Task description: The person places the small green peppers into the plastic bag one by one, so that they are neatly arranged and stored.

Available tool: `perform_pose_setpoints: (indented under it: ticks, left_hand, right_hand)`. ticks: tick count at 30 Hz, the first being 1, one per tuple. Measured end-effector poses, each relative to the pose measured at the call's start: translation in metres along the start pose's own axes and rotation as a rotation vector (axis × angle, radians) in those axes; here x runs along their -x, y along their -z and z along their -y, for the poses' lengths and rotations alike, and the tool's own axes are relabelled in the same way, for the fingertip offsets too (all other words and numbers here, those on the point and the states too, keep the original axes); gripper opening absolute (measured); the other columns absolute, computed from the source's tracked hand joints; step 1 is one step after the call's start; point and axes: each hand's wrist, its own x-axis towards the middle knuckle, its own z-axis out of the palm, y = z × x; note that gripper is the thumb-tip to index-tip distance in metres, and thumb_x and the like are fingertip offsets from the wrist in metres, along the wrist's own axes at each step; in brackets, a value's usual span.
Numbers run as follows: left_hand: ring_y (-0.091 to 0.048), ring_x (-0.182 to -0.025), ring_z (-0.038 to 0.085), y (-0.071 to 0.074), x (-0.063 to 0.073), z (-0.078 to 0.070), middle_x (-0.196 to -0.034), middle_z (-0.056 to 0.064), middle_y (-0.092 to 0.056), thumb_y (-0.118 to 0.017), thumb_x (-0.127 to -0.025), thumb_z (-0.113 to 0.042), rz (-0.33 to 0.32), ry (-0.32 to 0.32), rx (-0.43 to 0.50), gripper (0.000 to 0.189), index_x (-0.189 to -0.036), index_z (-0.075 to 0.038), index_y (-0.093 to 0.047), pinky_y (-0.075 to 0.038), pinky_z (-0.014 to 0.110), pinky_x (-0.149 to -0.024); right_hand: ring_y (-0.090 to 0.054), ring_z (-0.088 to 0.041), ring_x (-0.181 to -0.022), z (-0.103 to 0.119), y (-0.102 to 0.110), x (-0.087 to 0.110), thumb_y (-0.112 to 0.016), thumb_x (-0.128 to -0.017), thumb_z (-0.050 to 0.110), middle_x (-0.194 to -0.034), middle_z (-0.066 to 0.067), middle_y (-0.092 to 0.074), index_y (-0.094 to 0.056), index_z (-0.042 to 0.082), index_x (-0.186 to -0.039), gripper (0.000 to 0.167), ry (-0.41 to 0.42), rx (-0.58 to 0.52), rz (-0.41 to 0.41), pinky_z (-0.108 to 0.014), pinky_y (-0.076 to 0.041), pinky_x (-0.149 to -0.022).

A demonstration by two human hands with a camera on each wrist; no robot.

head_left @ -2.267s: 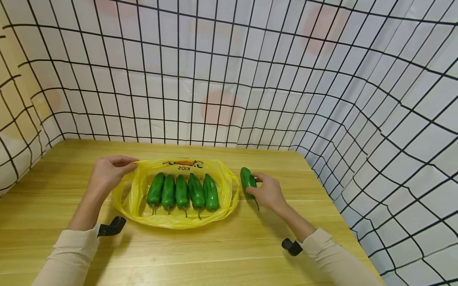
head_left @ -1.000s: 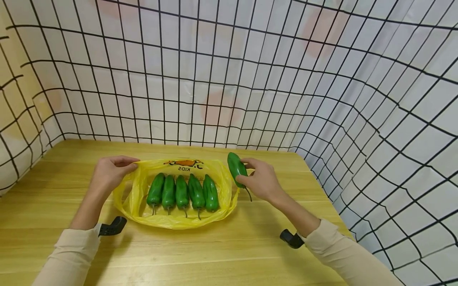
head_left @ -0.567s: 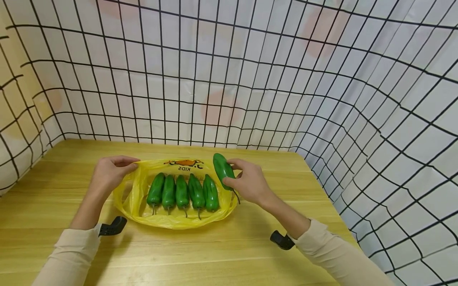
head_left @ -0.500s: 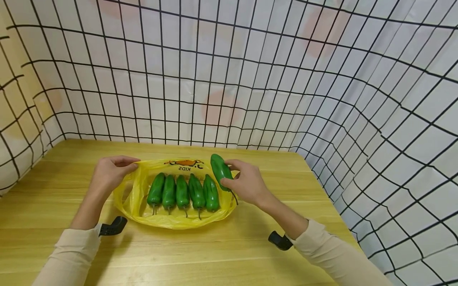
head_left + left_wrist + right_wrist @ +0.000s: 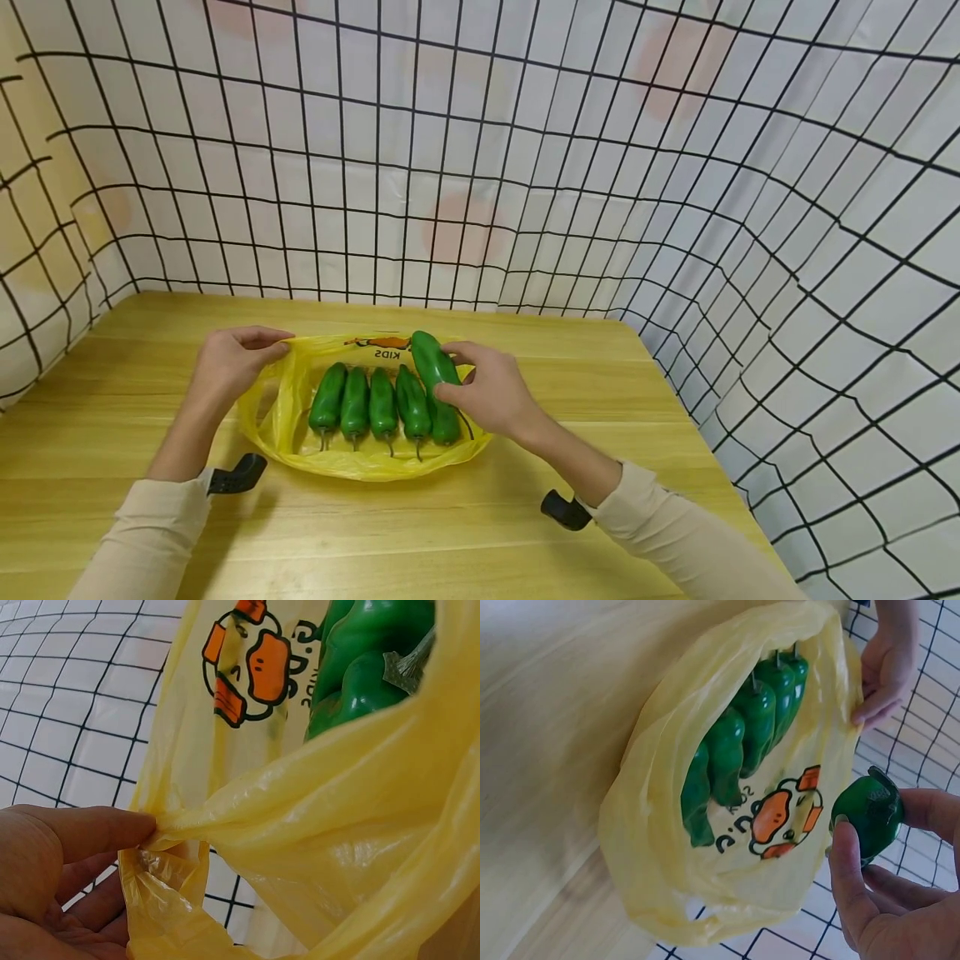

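A yellow plastic bag (image 5: 285, 417) with a printed cartoon lies on the table with its mouth spread wide. Several green peppers (image 5: 382, 402) lie side by side inside it, stems toward me. My left hand (image 5: 232, 360) pinches the bag's left edge between thumb and fingers; the left wrist view shows the bunched yellow film at the fingertips (image 5: 142, 829). My right hand (image 5: 491, 392) holds another green pepper (image 5: 431, 360) between thumb and fingers, tilted, above the right side of the bag. In the head view this pepper partly covers the rightmost one in the bag.
The wooden table (image 5: 420, 542) extends in front of the bag and to both sides. Black wire grid (image 5: 465, 200) over white sheeting stands along the back and sides. A black wrist camera (image 5: 238, 475) sits on the left wrist, another camera (image 5: 564, 510) on the right.
My right hand has lifted the pepper from the table right of the bag and carried it left over the bag's opening. The left hand stays at the bag's edge.
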Motion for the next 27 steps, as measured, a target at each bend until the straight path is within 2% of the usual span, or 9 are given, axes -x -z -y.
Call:
perform_pose_setpoints:
  ticks: [12, 18, 21, 22, 25, 27]
  left_hand:
    - [-0.059, -0.119, 0.039, 0.001, 0.000, -0.001, -0.129, 0.023, -0.067, -0.061, -0.103, -0.032, 0.005, 0.009, 0.000, 0.037, -0.127, -0.005, -0.070, -0.046, 0.037, -0.085]
    - [-0.060, -0.119, 0.038, 0.001, 0.000, 0.000, -0.129, 0.023, -0.068, -0.061, -0.103, -0.032, 0.004, -0.002, -0.003, 0.037, -0.127, -0.006, -0.071, -0.046, 0.036, -0.084]
    - [-0.060, -0.119, 0.038, 0.001, 0.000, 0.000, -0.129, 0.023, -0.068, -0.061, -0.103, -0.033, 0.005, 0.001, -0.001, 0.037, -0.126, -0.006, -0.071, -0.046, 0.036, -0.084]
    - [-0.060, -0.119, 0.038, 0.001, 0.000, 0.000, -0.129, 0.023, -0.068, -0.061, -0.103, -0.033, 0.004, 0.002, -0.001, 0.037, -0.126, -0.006, -0.071, -0.046, 0.036, -0.084]
    - [-0.060, -0.119, 0.038, 0.001, 0.000, 0.000, -0.129, 0.023, -0.068, -0.061, -0.103, -0.033, 0.003, 0.003, -0.001, 0.037, -0.126, -0.006, -0.071, -0.046, 0.037, -0.084]
    - [-0.060, -0.119, 0.038, 0.000, 0.000, -0.001, -0.129, 0.023, -0.068, -0.061, -0.103, -0.033, 0.002, 0.003, -0.003, 0.037, -0.126, -0.006, -0.071, -0.046, 0.038, -0.085]
  right_hand:
    - [-0.067, -0.016, -0.069, 0.004, -0.015, -0.001, -0.072, -0.090, 0.016, -0.126, -0.017, -0.067, -0.059, 0.010, -0.142, 0.054, -0.005, -0.038, 0.072, -0.029, -0.054, -0.054]
    - [-0.062, -0.015, -0.063, 0.001, -0.023, -0.007, -0.072, -0.090, 0.018, -0.127, -0.016, -0.067, -0.059, 0.011, -0.142, 0.054, -0.014, -0.021, 0.071, -0.027, -0.048, -0.052]
    - [-0.060, -0.011, -0.068, -0.001, -0.028, -0.011, -0.073, -0.089, 0.020, -0.129, -0.016, -0.067, -0.060, 0.011, -0.141, 0.054, -0.020, 0.003, 0.063, -0.026, -0.046, -0.056]
    - [-0.057, -0.012, -0.065, -0.001, -0.029, -0.012, -0.073, -0.089, 0.020, -0.129, -0.016, -0.067, -0.060, 0.011, -0.141, 0.055, -0.023, 0.006, 0.063, -0.026, -0.045, -0.055]
    - [-0.062, -0.021, -0.062, -0.003, -0.034, -0.016, -0.073, -0.089, 0.020, -0.130, -0.018, -0.067, -0.060, 0.010, -0.141, 0.055, -0.028, 0.012, 0.064, -0.025, -0.042, -0.054]
    - [-0.066, -0.023, -0.066, -0.005, -0.037, -0.019, -0.073, -0.089, 0.021, -0.130, -0.018, -0.067, -0.060, 0.010, -0.141, 0.054, -0.030, 0.016, 0.063, -0.025, -0.043, -0.055]
